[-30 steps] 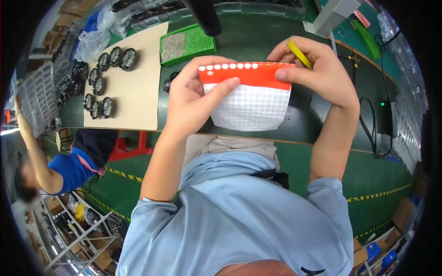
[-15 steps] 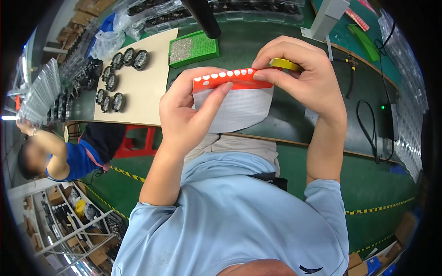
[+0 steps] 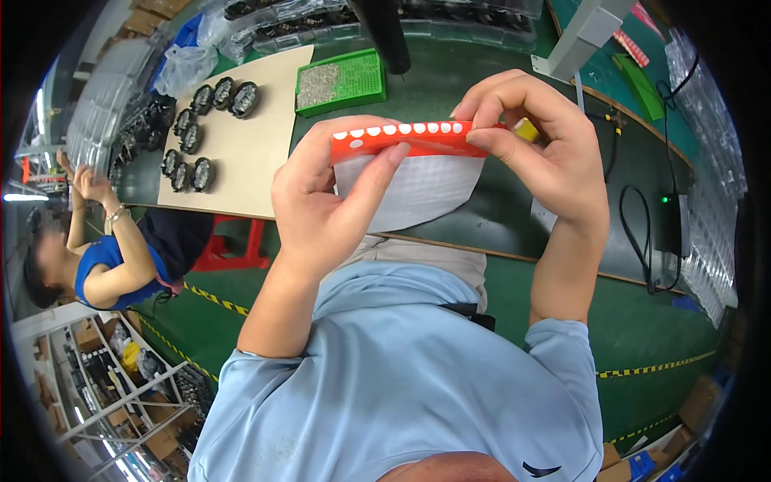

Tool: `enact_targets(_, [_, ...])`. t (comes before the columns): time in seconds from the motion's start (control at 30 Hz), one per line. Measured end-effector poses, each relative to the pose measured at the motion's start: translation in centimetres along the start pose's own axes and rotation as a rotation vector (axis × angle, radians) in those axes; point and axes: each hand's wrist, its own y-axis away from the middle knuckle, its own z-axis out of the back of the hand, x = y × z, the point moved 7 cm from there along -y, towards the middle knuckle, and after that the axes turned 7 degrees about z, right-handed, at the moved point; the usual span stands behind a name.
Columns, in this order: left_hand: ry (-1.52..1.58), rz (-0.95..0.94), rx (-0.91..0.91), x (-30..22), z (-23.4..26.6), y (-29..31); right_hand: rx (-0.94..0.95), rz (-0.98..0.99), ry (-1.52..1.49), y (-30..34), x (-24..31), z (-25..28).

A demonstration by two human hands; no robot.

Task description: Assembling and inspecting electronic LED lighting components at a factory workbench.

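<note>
A sheet of round white stickers [image 3: 405,189] is held up in front of me over the table edge. Its red upper part [image 3: 426,145] carries a row of white dots along the top, and whitish backing hangs below. My left hand [image 3: 321,193] grips the sheet's left end, thumb across the front and fingers behind. At the right end, my right hand [image 3: 554,157] is closed, thumb and index finger pinching the red edge. A small yellow object [image 3: 526,130] rests inside that hand, mostly hidden by the fingers; its kind cannot be told.
Several black round parts [image 3: 244,100] lie on a beige board [image 3: 257,153] to the left. Behind the sheet sits a green tray [image 3: 353,103] of small metal pieces. A black post [image 3: 381,40] and grey stand [image 3: 582,40] rise behind. A co-worker [image 3: 112,269] handles clear plastic trays at far left.
My right hand and the sheet's right end have shifted slightly to the right, and the yellow object has turned. The co-worker now has both hands raised at the clear trays.
</note>
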Motion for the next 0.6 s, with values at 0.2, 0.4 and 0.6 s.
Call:
enact_targets(0.2, [0.037,-0.025,-0.010,0.7,0.1,-1.1,-0.029,-0.001,0.071,-0.4,-0.4,0.4])
enact_targets(0.4, [0.048,-0.092,0.029,1.7,-0.4,-2.2,-0.047,0.052,0.140,-0.5,-1.3,0.7])
enact_targets(0.6, [0.029,-0.113,0.042,2.7,-0.6,-2.7,-0.026,0.033,0.155,-0.8,-1.8,0.6])
